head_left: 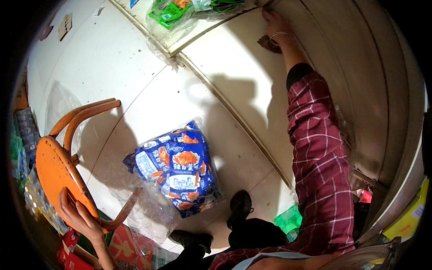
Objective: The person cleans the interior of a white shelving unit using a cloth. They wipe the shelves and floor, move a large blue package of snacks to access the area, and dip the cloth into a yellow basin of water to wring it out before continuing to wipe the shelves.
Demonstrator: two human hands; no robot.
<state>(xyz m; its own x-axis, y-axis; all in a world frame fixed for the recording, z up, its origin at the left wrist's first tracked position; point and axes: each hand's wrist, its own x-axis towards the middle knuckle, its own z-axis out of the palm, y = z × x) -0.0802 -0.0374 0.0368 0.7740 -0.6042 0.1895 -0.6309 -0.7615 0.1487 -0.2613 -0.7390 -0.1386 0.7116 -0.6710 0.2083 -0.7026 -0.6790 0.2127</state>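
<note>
My left hand (83, 220) rests on the round orange seat of a worn stool (58, 166), its fingers stretched over the surface near the rim. Far ahead at the upper right, my right hand (275, 26) reaches down to a pale surface. A crumpled brown cloth (269, 44) pokes out beneath it, and the hand seems closed on this cloth; its fingertips are in shadow. Between the stool and my feet lies a clear bag of blue packets (182, 166) with orange pictures, on the white tiled floor (148, 67).
A clear bag with green packets (173, 13) lies at the top. Loose clear plastic (153, 216) spreads beside the blue packets. Green bottles (290, 220) stand near my right foot. A red patterned box (128, 247) sits at lower left. Cardboard scraps (65, 27) lie far left.
</note>
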